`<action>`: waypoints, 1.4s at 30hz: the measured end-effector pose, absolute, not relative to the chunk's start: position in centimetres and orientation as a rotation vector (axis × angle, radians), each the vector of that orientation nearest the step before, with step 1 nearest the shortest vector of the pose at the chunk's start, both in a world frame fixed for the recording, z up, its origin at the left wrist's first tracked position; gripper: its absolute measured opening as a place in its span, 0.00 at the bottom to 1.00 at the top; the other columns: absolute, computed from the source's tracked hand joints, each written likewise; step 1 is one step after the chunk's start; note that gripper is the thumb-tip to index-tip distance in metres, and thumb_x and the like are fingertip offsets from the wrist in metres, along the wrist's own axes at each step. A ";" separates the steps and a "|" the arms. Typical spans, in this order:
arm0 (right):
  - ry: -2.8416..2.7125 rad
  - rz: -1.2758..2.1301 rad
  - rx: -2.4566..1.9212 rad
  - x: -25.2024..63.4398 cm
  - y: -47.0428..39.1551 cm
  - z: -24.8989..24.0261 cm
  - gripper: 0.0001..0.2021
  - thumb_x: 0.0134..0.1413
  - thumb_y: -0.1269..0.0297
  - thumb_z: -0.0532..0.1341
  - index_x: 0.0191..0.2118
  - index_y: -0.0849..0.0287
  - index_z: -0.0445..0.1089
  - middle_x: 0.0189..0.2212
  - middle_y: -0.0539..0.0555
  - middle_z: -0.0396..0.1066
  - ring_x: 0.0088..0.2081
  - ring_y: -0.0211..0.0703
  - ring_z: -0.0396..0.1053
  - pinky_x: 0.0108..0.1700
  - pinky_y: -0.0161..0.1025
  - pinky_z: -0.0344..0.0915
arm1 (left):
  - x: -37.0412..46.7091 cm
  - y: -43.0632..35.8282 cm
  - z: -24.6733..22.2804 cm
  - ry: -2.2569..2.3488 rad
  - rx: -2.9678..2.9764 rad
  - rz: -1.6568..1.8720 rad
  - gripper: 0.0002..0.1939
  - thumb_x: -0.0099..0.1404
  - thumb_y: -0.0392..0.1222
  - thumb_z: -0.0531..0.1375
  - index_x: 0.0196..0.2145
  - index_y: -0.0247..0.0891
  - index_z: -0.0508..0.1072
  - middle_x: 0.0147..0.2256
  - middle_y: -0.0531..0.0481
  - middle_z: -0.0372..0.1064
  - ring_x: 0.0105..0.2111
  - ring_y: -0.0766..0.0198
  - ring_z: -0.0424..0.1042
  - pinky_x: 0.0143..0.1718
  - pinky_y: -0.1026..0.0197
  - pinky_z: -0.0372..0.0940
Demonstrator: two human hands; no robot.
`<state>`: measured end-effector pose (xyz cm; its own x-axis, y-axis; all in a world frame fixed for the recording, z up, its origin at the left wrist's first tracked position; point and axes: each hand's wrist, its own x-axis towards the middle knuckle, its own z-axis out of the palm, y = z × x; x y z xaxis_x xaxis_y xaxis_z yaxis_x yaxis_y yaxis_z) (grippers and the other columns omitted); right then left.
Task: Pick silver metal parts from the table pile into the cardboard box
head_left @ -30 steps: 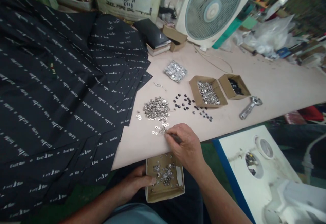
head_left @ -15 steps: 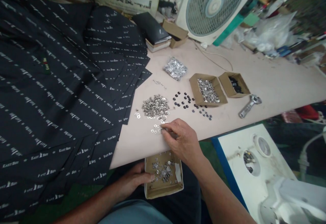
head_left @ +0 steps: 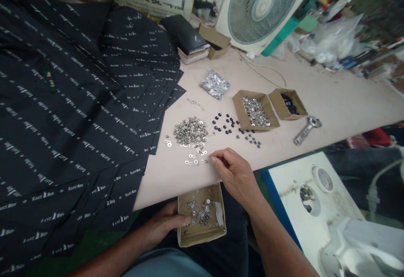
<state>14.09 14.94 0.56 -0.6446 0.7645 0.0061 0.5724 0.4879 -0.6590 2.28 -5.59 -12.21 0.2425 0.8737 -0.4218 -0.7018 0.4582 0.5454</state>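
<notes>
My left hand [head_left: 170,220] grips the left side of a small cardboard box [head_left: 202,238] below the table's front edge, its thumb over the rim. Silver snap pieces [head_left: 203,214] lie inside that box. Over the tabletop, my right hand [head_left: 232,170] has its fingers curled together just right of a few loose silver rings [head_left: 196,162]; whether anything is between the fingertips is hidden. Behind the rings rises a pile of silver snaps [head_left: 191,131]. Black caps [head_left: 226,127] are scattered to the right of the pile.
Black printed fabric [head_left: 78,100] covers the table's left side. Two open boxes, one of silver pieces [head_left: 256,112] and one of black pieces [head_left: 289,104], stand near a wrench [head_left: 307,130]. Farther back are a bag of snaps [head_left: 215,84] and a fan [head_left: 263,8]. A white machine [head_left: 318,188] is at right.
My right hand has moved slightly right, away from the loose rings, uncovering some of them. My left hand still holds the box. The whole view has shifted a little.
</notes>
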 end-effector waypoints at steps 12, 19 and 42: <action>-2.483 0.907 -1.123 13.7 15.8 0.7 0.05 0.63 0.68 0.63 0.39 0.53 0.78 0.34 0.50 0.76 0.34 0.43 0.71 0.40 0.41 0.65 | 2.4 -5.9 -12.7 0.777 0.258 1.082 0.28 0.60 0.42 0.68 0.58 0.37 0.77 0.59 0.40 0.77 0.58 0.40 0.75 0.65 0.40 0.61; -2.529 0.940 -1.027 14.0 15.0 0.3 0.07 0.61 0.66 0.65 0.41 0.50 0.81 0.32 0.49 0.74 0.32 0.41 0.71 0.37 0.40 0.65 | 2.4 -5.8 -12.7 0.774 0.257 1.091 0.29 0.61 0.42 0.68 0.60 0.38 0.76 0.58 0.41 0.78 0.59 0.41 0.74 0.64 0.42 0.63; -2.512 0.762 -1.087 12.1 15.8 -0.7 0.05 0.59 0.65 0.64 0.37 0.50 0.79 0.23 0.46 0.69 0.25 0.39 0.64 0.32 0.39 0.60 | 2.7 -5.5 -12.3 0.746 0.276 1.093 0.27 0.60 0.43 0.68 0.58 0.38 0.78 0.53 0.42 0.81 0.53 0.43 0.78 0.61 0.43 0.65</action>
<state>12.09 15.81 -0.68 -0.6694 0.7404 0.0608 0.5818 0.5734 -0.5769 2.66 -5.47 -12.31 0.2498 0.8776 -0.4093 -0.7012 0.4554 0.5486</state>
